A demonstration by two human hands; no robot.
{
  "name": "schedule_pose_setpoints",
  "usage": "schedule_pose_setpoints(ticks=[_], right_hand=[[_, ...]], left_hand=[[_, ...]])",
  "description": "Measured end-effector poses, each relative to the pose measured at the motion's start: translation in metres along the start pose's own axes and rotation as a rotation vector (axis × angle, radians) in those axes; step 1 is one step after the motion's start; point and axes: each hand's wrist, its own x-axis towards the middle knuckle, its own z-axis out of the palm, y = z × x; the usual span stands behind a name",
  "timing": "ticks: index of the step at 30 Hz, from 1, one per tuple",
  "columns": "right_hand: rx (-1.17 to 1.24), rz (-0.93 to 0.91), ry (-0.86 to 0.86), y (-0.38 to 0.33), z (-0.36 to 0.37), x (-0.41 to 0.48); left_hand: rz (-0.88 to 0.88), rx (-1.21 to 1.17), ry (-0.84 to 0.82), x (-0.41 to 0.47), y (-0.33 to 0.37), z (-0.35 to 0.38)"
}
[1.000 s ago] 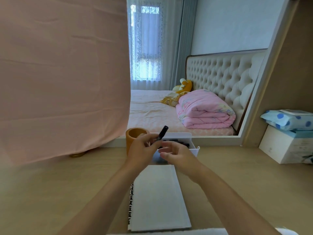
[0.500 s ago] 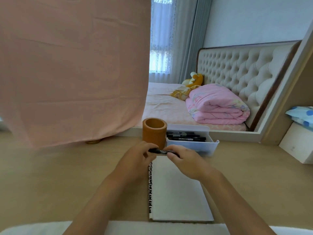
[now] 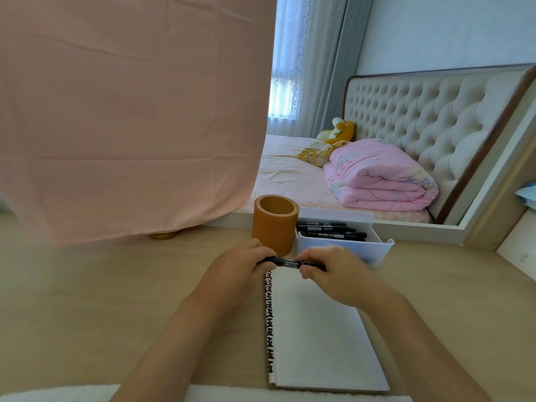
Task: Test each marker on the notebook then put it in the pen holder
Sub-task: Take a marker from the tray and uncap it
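Down from upright, marker (image 3: 290,262) now lies level over notebook (image 3: 319,329), both hands' fingers (image 3: 307,271) pinching it—uncapping looks next, pulling ends apart.

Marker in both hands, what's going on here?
A person holds one black marker sideways, the left hand gripping one end and the right hand pinching the other, just above the top of the notebook, which looks blank. More markers lie in the white box beside the orange pen holder. No marker sticks out of the holder.
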Motion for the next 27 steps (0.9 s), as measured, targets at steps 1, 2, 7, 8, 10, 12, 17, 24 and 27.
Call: schedule_pose_setpoints(ticks=[1, 2, 7, 8, 10, 12, 17, 24, 27], right_hand=[[-0.021, -0.018, -0.018, -0.002, 0.002, 0.0], [-0.001, -0.03, -0.027, -0.005, 0.003, 0.0], [-0.174, -0.079, -0.023, -0.01, 0.012, 0.0], [-0.204, -0.099, -0.004, -0.009, 0.013, 0.0], [-0.22, -0.118, 0.003, -0.007, 0.012, -0.002], [-0.252, -0.141, 0.002, -0.007, 0.013, -0.002], [-0.334, -0.213, 0.042, -0.011, 0.021, 0.002], [-0.352, -0.2, 0.037, -0.012, 0.022, 0.0], [-0.134, -0.065, -0.102, -0.013, 0.013, -0.003]], left_hand=[[0.023, 0.024, -0.001, 0.001, 0.004, 0.0], [0.037, 0.037, 0.002, 0.001, 0.008, 0.001], [0.045, 0.077, -0.017, 0.0, 0.013, 0.002], [0.048, 0.066, -0.026, 0.0, 0.013, 0.002], [0.056, 0.051, -0.046, 0.001, 0.012, 0.002], [0.053, 0.075, -0.07, 0.002, 0.012, 0.003], [-0.023, 0.043, -0.147, 0.003, 0.012, 0.005], [-0.072, -0.077, -0.17, 0.003, 0.011, 0.002], [0.013, 0.047, -0.128, 0.002, 0.015, 0.004]])
